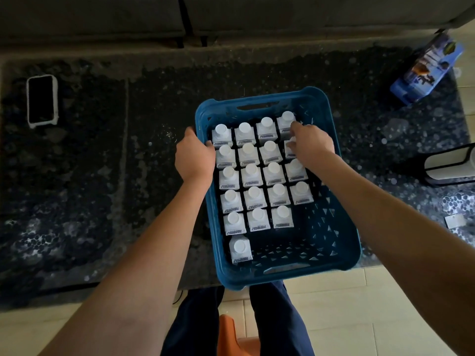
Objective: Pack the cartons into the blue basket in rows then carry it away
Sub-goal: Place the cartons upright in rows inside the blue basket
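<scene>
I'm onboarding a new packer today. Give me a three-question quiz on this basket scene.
1. True or false: the left hand grips the blue basket by its left rim.
2. Which row of cartons is the right hand reaching into?
A. nearest
B. second from the far end
C. none
3. Fill in: the nearest row holds ___ carton(s).

Key: 1 true; 2 B; 3 one
</scene>
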Available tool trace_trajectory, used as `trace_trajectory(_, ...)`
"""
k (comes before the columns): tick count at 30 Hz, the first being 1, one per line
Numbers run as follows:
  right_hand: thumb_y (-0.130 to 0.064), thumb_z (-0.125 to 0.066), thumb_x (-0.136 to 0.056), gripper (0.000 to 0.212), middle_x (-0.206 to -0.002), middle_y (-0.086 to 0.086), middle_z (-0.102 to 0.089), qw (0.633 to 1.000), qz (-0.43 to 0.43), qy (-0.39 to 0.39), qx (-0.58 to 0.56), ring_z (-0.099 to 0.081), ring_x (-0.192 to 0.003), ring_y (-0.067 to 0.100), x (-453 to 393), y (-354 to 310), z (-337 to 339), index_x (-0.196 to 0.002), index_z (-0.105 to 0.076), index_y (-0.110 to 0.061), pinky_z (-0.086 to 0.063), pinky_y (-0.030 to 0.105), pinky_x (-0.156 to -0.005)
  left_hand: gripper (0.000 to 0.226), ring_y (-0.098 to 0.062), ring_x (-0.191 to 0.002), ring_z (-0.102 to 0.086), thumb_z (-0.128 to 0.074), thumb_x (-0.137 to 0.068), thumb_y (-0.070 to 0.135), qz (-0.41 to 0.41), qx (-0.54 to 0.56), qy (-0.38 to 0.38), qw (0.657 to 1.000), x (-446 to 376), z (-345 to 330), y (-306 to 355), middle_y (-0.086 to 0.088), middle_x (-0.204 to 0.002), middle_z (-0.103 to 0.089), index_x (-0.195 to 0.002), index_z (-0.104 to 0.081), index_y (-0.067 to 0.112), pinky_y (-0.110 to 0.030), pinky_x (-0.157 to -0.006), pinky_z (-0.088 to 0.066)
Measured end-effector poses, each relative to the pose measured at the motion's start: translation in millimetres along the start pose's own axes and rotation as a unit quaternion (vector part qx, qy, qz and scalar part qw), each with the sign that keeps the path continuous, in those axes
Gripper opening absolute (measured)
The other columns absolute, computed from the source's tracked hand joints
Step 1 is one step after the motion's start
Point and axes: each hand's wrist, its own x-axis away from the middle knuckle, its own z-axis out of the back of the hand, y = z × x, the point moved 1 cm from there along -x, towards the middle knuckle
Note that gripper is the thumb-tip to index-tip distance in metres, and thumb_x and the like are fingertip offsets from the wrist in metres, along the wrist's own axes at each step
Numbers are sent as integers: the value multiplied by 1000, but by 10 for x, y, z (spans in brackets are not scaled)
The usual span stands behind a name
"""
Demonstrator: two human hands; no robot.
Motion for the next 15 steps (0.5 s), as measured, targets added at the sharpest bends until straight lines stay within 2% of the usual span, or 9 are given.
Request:
trace_trajectory(3,-16,-53,-96,34,-116,18,-59,999,-4,-15,-33,-59,-102,36,47,12,44,-128,-44,-13,-48,40,-75,27,-28,-90,-64,-56,-91,24,-19,-18,-3,1000,41,24,15,-12,-102,-64,-109,-50,6,-39,-65,-51)
trace_trajectory(5,-22,-54,-95,32,-118,16,-56,998,-4,19,-59,-57,-104,34,217,-21,146,-125,-45,-15,-48,40,-74,32,-24,-86,-60,-55,-92,29,-35,-19,-17,999,141,66,-21,-10,-101,-61,-112,-45,5,-37,-60,-44)
trace_trajectory(7,-28,-55,-94,25,-112,9,-57,993,15,75,-91,-59,-99,27,583,-82,201,-116,-49,-17,-52,36,-69,38,-25,-91,-59,-55,-93,29,-58,-3,-43,997,360,96,-141,-12,-108,-59,-119,-41,5,-36,-61,-43)
trace_trajectory(8,-29,-55,-94,19,-105,5,-60,989,36,66,-124,-62,-90,22,814,-127,172,-109,-51,-19,-54,31,-65,43,-28,-98,-61,-54,-93,27,-77,4,-54,996,506,104,-231,-13,-116,-58,-126,-39,4,-37,-65,-47)
trace_trajectory(10,-29,-55,-94,14,-97,0,-64,977,102,-57,-181,-64,-76,15,1315,-274,25,-106,-52,-24,-56,28,-61,55,-30,-113,-57,-51,-94,22,-112,5,-72,991,828,101,-409,-14,-133,-51,-141,-28,5,-39,-80,-52)
trace_trajectory(12,-25,-56,-93,29,-110,2,-61,953,200,-192,-124,-63,-91,21,1663,-434,-239,-120,-48,-29,-55,35,-73,60,-30,-114,-58,-47,-96,17,-112,4,-83,990,1104,65,-548,-15,-139,-48,-148,-19,6,-39,-81,-53)
trace_trajectory(13,-22,-56,-92,39,-117,3,-56,942,238,-222,-81,-60,-101,24,1756,-500,-383,-128,-43,-30,-52,36,-78,59,-31,-107,-61,-45,-97,17,-102,3,-83,991,1203,45,-593,-17,-134,-52,-148,-17,7,-38,-75,-53)
trace_trajectory(15,-16,-57,-90,52,-124,5,-51,938,258,-231,-36,-55,-111,27,1800,-613,-644,-134,-36,-33,-46,36,-76,55,-32,-95,-65,-42,-99,20,-82,6,-75,994,1311,22,-631,-18,-121,-61,-148,-19,10,-36,-66,-51)
